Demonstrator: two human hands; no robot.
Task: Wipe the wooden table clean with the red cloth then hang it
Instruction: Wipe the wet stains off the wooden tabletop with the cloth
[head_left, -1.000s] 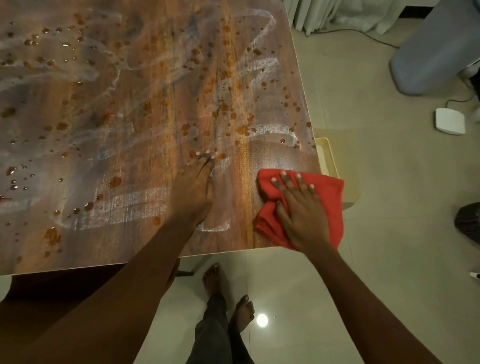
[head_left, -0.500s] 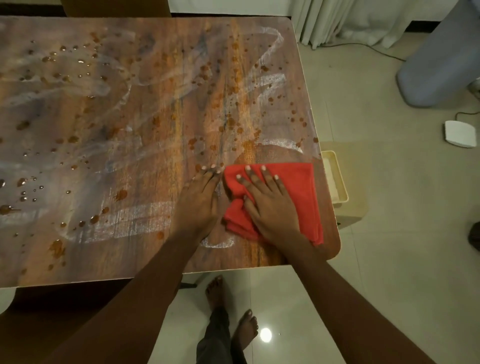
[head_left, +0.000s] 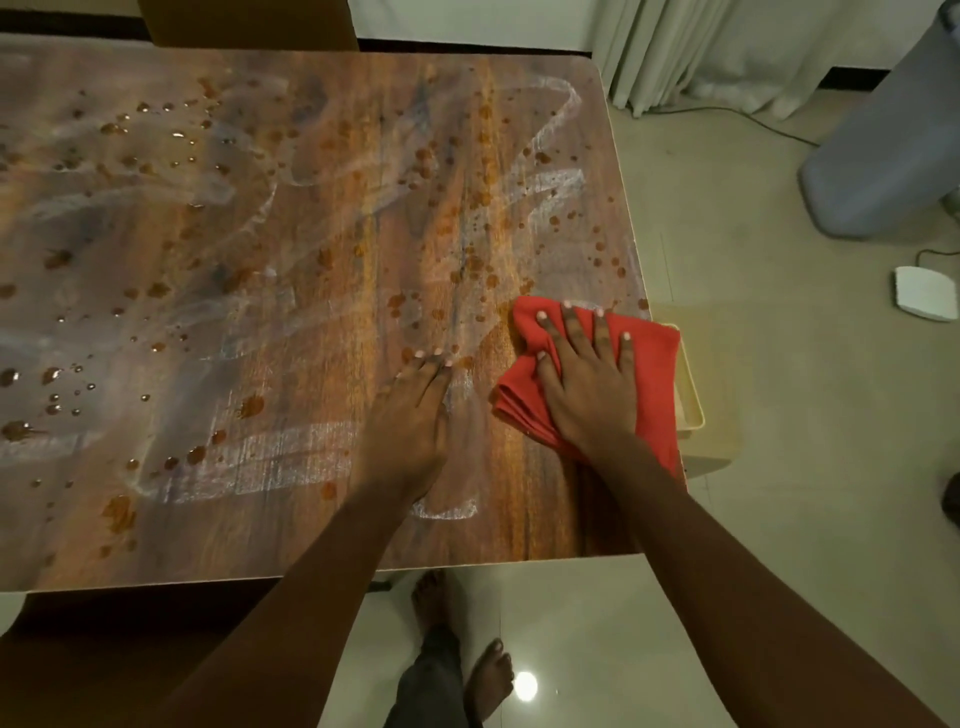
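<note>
The wooden table fills the left and middle of the head view, covered in brown drops, water beads and white smears. A folded red cloth lies at the table's right edge, partly hanging over it. My right hand presses flat on the cloth with straight, spread fingers. My left hand rests flat on the bare wood just left of the cloth, fingers together, apart from the cloth.
A cream bin stands on the floor against the table's right side, under the cloth. A white box with a cable, a grey object and curtains lie to the right. My bare feet stand below the near edge.
My right hand slid the cloth left towards my left hand, then back right and farther up the table to the right edge. My left hand stayed put.
</note>
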